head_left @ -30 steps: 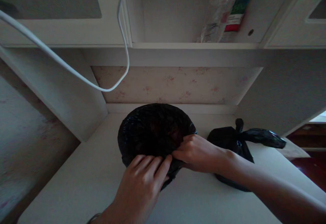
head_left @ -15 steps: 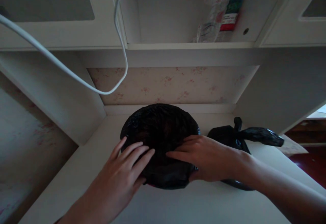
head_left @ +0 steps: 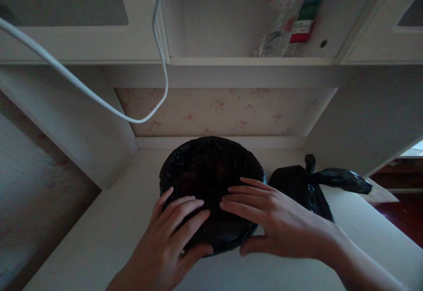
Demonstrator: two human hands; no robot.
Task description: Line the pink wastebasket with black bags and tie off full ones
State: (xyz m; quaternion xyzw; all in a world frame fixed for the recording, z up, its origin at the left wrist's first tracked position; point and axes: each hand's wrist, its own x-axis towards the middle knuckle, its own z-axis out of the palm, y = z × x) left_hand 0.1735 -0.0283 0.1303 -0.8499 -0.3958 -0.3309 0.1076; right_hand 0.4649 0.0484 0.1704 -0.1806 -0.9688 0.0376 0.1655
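Both hands lay spread over a round, flattish bundle wrapped in crinkled black plastic film point(head_left: 211, 180), which sat on the pale white table point(head_left: 109, 233) near the back wall panel of the alcove. The left hand point(head_left: 172, 233) covered the near-left part, fingers point(head_left: 185, 214) extended and flat on top, thumb hooked under the front rim; the right hand point(head_left: 277, 220) mirrored it on the near-right, fingers point(head_left: 241, 198) splayed, thumb at the lower edge. Neither hand was clenched: each clasped the bundle loosely between thumb and flat fingers. For the step in hand, apparently pressing and steadying the wrap, even palm pressure and thumbs kept under the rim would probably hold the thin film from slipping or tearing. A knotted black plastic bag point(head_left: 307, 189) lay just beside the bundle on the right; a white cable point(head_left: 99, 99) hung above, well apart.
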